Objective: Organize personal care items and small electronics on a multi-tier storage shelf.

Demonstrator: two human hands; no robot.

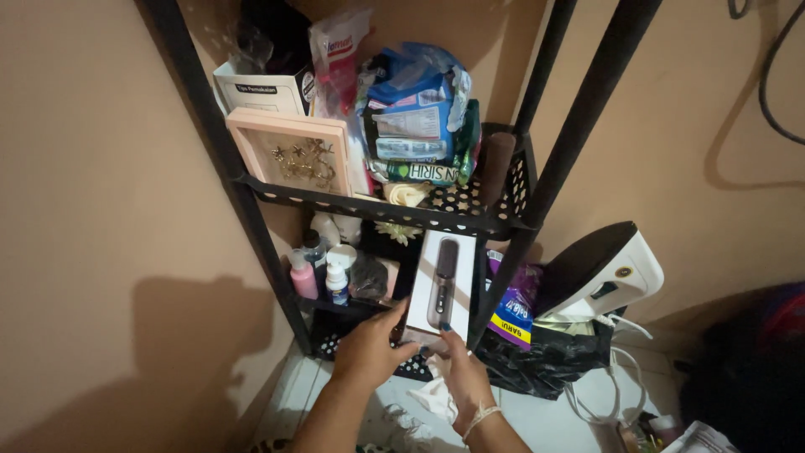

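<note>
— Down low, at the front of the bottom shelf [352, 312]?

— A flat white box [442, 289], long and thin, smooth card, with a picture of a brown brush-like tool on its lid. Standing up, leaning back into the black rack [251, 193].

— And holding it?

— Two hands. Left hand [365, 351] curled round the box's lower left corner, fingers shut on the card. Right hand [464, 376] under the bottom edge, dark painted fingertips [445, 327] pressed on the front, a pale string on the wrist. Both arms reaching up from below.

— Beside the box?

— Small plastic bottles [323, 273], round and shiny, pink and white ones, packed close on the left. Just right of the rack, a crinkly purple packet [513, 306] on a soft black bag [545, 361].

— Higher up?

— Black shelf [402, 210] full of little holes. A pink wooden frame [289, 151] with gold bits inside. Squashy blue packs [411, 105] behind it.

— Far right?

— A smooth white iron [599, 273] with a dark flat bottom, tipped on its side.
</note>
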